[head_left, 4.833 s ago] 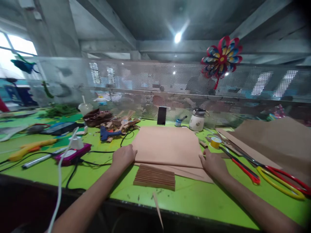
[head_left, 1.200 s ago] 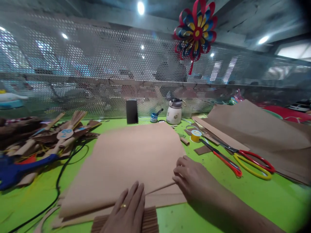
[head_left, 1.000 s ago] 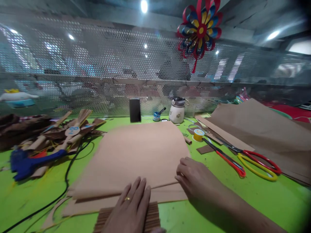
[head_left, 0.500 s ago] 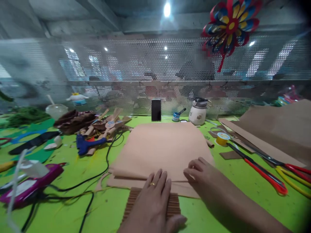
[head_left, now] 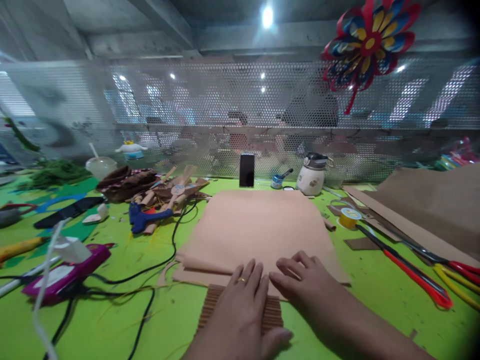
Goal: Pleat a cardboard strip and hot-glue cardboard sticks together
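A large sheet of light brown paper (head_left: pixel 258 225) lies in front of me, its near edge folded or layered over another brown sheet (head_left: pixel 198 276). My left hand (head_left: pixel 243 305), with a ring on one finger, rests flat and open. Its fingertips touch the paper's near edge, and its palm covers part of a ribbed piece of corrugated cardboard (head_left: pixel 212 305). Just to its right, my right hand (head_left: pixel 305 280) has bent, slightly parted fingers resting on the paper near that edge. Nothing shows gripped in it.
On the left are a blue glue gun (head_left: pixel 150 217), a purple power strip (head_left: pixel 67 275) and black cables (head_left: pixel 140 275). A phone (head_left: pixel 246 170) and a white bottle (head_left: pixel 311 175) stand behind the paper. Rightward lie a ribbon spool (head_left: pixel 349 218), a red-handled cutter (head_left: pixel 416 277) and scissors (head_left: pixel 446 265).
My right hand has slid left along the paper's near edge, closer to my left hand. The paper's right near corner now shows. The view has shifted slightly left.
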Demonstrator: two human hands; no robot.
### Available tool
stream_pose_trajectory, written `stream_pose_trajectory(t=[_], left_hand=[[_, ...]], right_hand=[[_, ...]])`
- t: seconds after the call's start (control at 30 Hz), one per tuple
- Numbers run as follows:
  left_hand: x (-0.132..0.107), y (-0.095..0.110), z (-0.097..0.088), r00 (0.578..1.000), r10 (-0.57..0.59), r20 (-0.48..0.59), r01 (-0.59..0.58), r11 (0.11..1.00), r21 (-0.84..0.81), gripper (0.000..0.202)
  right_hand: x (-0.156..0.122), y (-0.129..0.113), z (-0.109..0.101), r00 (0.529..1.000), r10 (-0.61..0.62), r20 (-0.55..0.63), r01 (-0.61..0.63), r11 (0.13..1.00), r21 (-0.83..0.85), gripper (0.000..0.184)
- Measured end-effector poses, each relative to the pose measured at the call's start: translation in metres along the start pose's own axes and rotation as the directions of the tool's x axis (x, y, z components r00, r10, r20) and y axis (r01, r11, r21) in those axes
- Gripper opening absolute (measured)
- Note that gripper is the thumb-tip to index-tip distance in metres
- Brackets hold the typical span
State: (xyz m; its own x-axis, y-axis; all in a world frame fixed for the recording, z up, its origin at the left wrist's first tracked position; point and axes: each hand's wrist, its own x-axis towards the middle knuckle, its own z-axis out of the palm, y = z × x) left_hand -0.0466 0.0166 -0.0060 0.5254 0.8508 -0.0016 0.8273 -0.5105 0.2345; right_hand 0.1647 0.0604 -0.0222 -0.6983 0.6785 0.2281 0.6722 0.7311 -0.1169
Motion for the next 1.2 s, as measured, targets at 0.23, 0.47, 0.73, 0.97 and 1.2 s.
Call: stream_pose_trajectory(t=[0.23, 0.47, 0.73, 0.97, 1.2], left_hand=[[-0.004, 0.008, -0.008, 0.999, -0.032, -0.011, 0.032, 0.999, -0.008, 0.073], [0.000, 0.008, -0.007, 0.999, -0.025, -0.040, 0.027, 0.998, 0.057, 0.070], [0.007, 0.004, -0.003, 0.995, 0.027, -0.094, -0.013, 0.989, 0.148, 0.072], [0.008, 0.004, -0.003, 0.986, 0.058, -0.154, -0.035, 0.988, 0.147, 0.070], [0.006, 0.006, -0.010, 0.988, 0.048, -0.149, -0.029, 0.991, 0.132, 0.067]], right_hand=[[-0.001, -0.012, -0.013, 1.000, 0.022, 0.021, -0.021, 0.999, -0.035, 0.032], [-0.002, -0.018, -0.027, 0.997, -0.020, 0.079, 0.028, 0.994, -0.106, 0.031], [-0.012, -0.013, -0.033, 0.993, -0.053, 0.109, 0.074, 0.978, -0.194, 0.033], [-0.051, 0.011, -0.029, 0.994, 0.078, 0.070, -0.063, 0.977, -0.204, 0.043], [-0.081, 0.023, -0.018, 0.971, 0.238, -0.015, -0.236, 0.949, -0.211, 0.050]])
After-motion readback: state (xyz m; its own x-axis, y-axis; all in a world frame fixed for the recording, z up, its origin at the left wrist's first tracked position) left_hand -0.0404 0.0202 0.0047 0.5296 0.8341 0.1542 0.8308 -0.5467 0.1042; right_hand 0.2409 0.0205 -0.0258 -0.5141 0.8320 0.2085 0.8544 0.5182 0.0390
